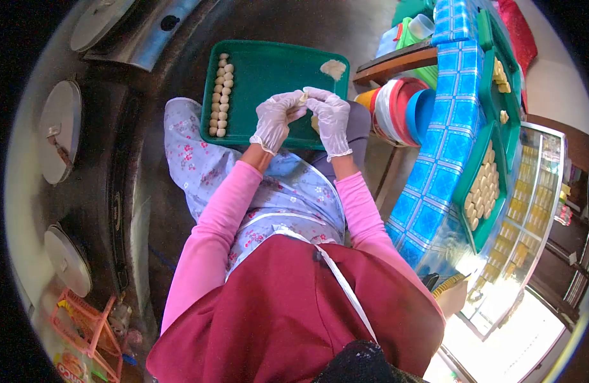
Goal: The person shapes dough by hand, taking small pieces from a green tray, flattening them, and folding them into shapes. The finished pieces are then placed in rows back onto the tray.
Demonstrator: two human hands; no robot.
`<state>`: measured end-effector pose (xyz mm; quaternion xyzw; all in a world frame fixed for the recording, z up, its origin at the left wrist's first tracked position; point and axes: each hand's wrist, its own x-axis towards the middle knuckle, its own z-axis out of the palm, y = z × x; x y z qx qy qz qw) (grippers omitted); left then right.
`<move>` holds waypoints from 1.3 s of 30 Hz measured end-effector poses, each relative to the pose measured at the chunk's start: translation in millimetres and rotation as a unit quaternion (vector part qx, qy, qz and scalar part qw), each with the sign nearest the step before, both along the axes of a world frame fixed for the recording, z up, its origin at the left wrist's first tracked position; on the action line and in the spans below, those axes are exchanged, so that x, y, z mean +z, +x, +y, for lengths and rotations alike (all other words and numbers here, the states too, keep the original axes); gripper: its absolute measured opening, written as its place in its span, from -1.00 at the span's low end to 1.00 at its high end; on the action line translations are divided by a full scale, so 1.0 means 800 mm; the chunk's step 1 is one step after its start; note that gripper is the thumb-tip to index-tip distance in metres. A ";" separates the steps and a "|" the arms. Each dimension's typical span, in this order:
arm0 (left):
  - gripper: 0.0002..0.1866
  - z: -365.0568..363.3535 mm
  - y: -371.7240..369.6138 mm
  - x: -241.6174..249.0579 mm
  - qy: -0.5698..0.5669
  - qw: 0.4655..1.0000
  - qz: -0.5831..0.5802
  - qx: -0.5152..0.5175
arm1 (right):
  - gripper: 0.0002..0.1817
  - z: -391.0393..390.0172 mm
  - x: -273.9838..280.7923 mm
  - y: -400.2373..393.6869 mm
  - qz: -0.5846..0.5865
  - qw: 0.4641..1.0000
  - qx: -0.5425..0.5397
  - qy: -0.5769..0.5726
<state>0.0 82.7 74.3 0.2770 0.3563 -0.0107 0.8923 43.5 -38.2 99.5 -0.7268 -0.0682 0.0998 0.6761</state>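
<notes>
Both my hands wear thin white gloves and meet over a green tray [269, 67] resting on my lap. My left hand [275, 118] and my right hand [332, 118] pinch a small pale piece of dough [302, 97] between their fingertips. Two rows of small shaped dough balls [221, 96] line the tray's left side. A flat lump of dough [333, 68] lies in the tray's far right corner. My pink sleeves and floral apron fill the lower middle.
A blue tiled counter [451, 127] on the right carries green trays [484, 185] with several dough pieces. Stacked coloured plastic bowls [400, 108] stand beside it. A glass display case [530, 204] lies further right. Round metal lids [60, 131] sit at left.
</notes>
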 end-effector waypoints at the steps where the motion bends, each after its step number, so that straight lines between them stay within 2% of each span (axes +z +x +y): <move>1: -0.79 0.001 -0.001 0.001 -0.019 1.000 -0.005 0.001 | -0.80 -0.001 -0.010 -0.001 -0.071 0.997 0.001 -0.027; 2: -0.79 0.003 -0.002 0.002 -0.038 0.999 -0.010 0.002 | -0.81 -0.003 -0.018 -0.002 -0.141 0.988 0.002 -0.055; 3: -0.78 0.003 -0.003 -0.003 -0.029 0.999 -0.044 -0.014 | -0.84 -0.003 -0.013 -0.002 -0.213 0.966 0.020 -0.146; 5: -0.77 0.000 -0.004 -0.013 -0.014 0.993 -0.111 -0.045 | -0.89 -0.008 0.002 -0.002 -0.344 0.880 0.056 -0.322; 8: -0.77 -0.005 -0.009 -0.009 0.000 0.994 -0.091 -0.059 | -0.91 -0.036 -0.020 0.014 -0.349 0.870 0.127 -0.324; 9: -0.78 -0.007 -0.011 -0.009 0.006 0.995 -0.082 -0.059 | -0.92 -0.036 0.024 0.012 -0.407 0.860 0.140 -0.275; 10: -0.79 -0.009 -0.013 -0.009 0.012 0.996 -0.073 -0.058 | -0.93 -0.048 0.023 0.009 -0.264 0.953 0.046 -0.144; 12: -0.81 -0.010 -0.012 -0.017 0.010 0.994 -0.073 -0.078 | -0.89 -0.070 0.008 0.005 -0.099 0.987 -0.036 -0.125; 13: -0.82 -0.011 -0.011 -0.029 0.002 0.991 -0.082 -0.102 | -0.87 -0.082 -0.009 -0.001 -0.180 0.951 0.017 -0.250; 14: -0.83 -0.014 -0.010 -0.041 -0.007 0.988 -0.091 -0.127 | -0.85 -0.096 -0.027 -0.009 -0.255 0.891 0.067 -0.370; 15: -0.86 -0.022 -0.008 -0.035 0.004 0.988 -0.080 -0.133 | -0.84 -0.107 -0.035 -0.018 -0.322 0.807 0.114 -0.482; 16: -0.86 -0.035 -0.002 -0.054 -0.011 0.988 -0.079 -0.131 | -0.84 -0.098 -0.029 -0.028 -0.329 0.763 0.143 -0.537; 18: -0.87 -0.063 0.010 -0.109 -0.039 0.989 -0.075 -0.122 | -0.91 -0.081 -0.034 -0.046 -0.330 0.723 0.147 -0.589; 19: -0.88 -0.071 0.012 -0.081 -0.044 0.992 -0.019 -0.117 | -0.96 -0.079 -0.036 -0.050 -0.363 0.713 0.134 -0.585; 22: -0.88 -0.086 0.014 -0.089 -0.045 0.995 0.010 -0.090 | -0.96 -0.088 -0.046 -0.038 -0.304 0.756 0.139 -0.563; 24: -0.83 -0.089 0.017 -0.099 -0.005 0.994 -0.008 -0.106 | -0.95 -0.119 -0.064 -0.017 -0.232 0.867 0.182 -0.401; 25: -0.81 -0.092 0.016 -0.092 0.026 0.994 -0.007 -0.106 | -0.92 -0.116 -0.034 -0.018 -0.077 0.945 0.179 -0.261; 26: -0.80 -0.095 0.013 -0.086 0.055 0.993 -0.003 -0.108 | -0.90 -0.112 -0.002 -0.019 0.075 0.982 0.133 -0.110; 27: -0.79 -0.103 0.018 -0.107 0.106 0.989 0.030 -0.097 | -0.93 -0.102 0.045 -0.021 0.117 0.981 0.124 -0.088; 28: -0.79 -0.103 0.017 -0.099 0.094 0.991 0.030 -0.095 | -0.91 -0.101 0.069 -0.019 0.156 0.979 0.115 -0.065; 30: -0.78 -0.100 0.012 -0.077 0.070 0.993 0.032 -0.085 | -0.90 -0.129 0.082 -0.001 0.255 0.952 0.137 0.096; 32: -0.76 -0.099 0.013 -0.099 0.015 0.996 -0.012 -0.088 | -0.83 -0.135 0.086 0.004 0.288 0.938 0.098 0.164; 34: -0.72 -0.092 0.010 -0.096 -0.060 0.992 -0.054 -0.097 | -0.77 -0.105 0.110 0.000 0.255 0.957 -0.004 0.140; 35: -0.70 -0.082 0.005 -0.085 -0.106 0.987 -0.074 -0.100 | -0.75 -0.098 0.094 0.002 0.202 0.976 -0.010 0.078; 36: -0.67 -0.072 0.000 -0.070 -0.151 0.979 -0.092 -0.100 | -0.73 -0.099 0.075 0.005 0.179 0.981 0.000 0.071; 38: -0.59 -0.059 -0.006 -0.060 -0.135 0.979 -0.114 -0.106 | -0.69 -0.093 0.041 0.004 0.142 0.988 0.027 0.059; 39: -0.59 -0.054 -0.010 -0.056 -0.129 0.980 -0.117 -0.096 | -0.73 -0.081 0.040 0.001 0.162 0.986 0.003 0.029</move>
